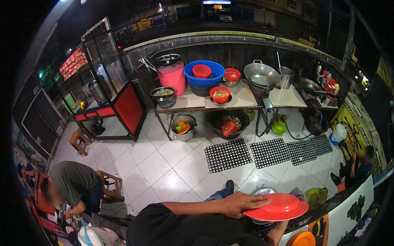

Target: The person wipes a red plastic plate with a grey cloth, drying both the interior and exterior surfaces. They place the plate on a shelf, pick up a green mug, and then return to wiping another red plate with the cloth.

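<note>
Both hands are on a red plate (278,207) at the lower right, its underside turned up. My left hand (240,204) lies over the plate's left edge with its fingers reaching onto it. Below the plate, my right hand (278,229) holds it from underneath; most of its fingers are hidden. A grey cloth (298,193) shows just behind the plate's far rim. Under and behind the plate stands a silvery metal pot (263,189), partly covered. An orange plate or lid (301,239) lies near my right wrist.
Across the tiled floor, a long table (184,103) bears basins, bowls, a wok (261,73) and pots. Black rubber mats (228,155) lie before it. One person (74,181) bends at the lower left by a wooden stool (112,186); another (358,169) sits at the right.
</note>
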Tool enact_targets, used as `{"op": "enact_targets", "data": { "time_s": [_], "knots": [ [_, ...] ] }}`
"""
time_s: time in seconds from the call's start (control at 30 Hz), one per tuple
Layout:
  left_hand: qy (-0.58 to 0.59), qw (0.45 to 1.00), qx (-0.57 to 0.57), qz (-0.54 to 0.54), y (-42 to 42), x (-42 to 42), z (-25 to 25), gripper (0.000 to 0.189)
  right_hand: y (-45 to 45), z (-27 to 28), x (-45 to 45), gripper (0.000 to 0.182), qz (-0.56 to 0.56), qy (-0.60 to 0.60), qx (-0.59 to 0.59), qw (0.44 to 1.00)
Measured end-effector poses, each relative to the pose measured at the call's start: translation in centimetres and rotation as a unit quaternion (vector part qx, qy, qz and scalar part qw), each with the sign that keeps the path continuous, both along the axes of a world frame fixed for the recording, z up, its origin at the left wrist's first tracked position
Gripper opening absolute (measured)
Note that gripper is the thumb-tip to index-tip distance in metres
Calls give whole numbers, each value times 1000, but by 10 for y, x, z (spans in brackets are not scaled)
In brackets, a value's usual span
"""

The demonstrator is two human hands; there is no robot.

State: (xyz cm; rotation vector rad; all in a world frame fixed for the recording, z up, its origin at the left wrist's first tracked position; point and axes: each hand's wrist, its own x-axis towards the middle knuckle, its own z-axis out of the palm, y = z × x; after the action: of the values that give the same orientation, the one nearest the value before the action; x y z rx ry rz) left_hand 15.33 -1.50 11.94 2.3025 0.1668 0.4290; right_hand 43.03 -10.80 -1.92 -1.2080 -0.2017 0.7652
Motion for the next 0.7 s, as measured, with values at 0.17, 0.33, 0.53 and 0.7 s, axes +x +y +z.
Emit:
{"op": "enact_targets", "data": {
  "time_s": [0.17,0.33,0.53,0.7],
  "knots": [
    [-25,1000,-2,10,-1,-5,-2,92,1,1,0,36,7,-5,-3,1000],
    [-22,1000,-9,6,-1,-4,-11,96,0,2,0,36,4,-9,0,1000],
    [-14,1000,-18,1,-2,-7,-5,97,-3,0,-5,37,4,-10,-1,1000],
    [19,1000,-9,1,-3,-7,-2,94,-3,-4,-14,38,13,-12,-5,1000]
  ]
}}
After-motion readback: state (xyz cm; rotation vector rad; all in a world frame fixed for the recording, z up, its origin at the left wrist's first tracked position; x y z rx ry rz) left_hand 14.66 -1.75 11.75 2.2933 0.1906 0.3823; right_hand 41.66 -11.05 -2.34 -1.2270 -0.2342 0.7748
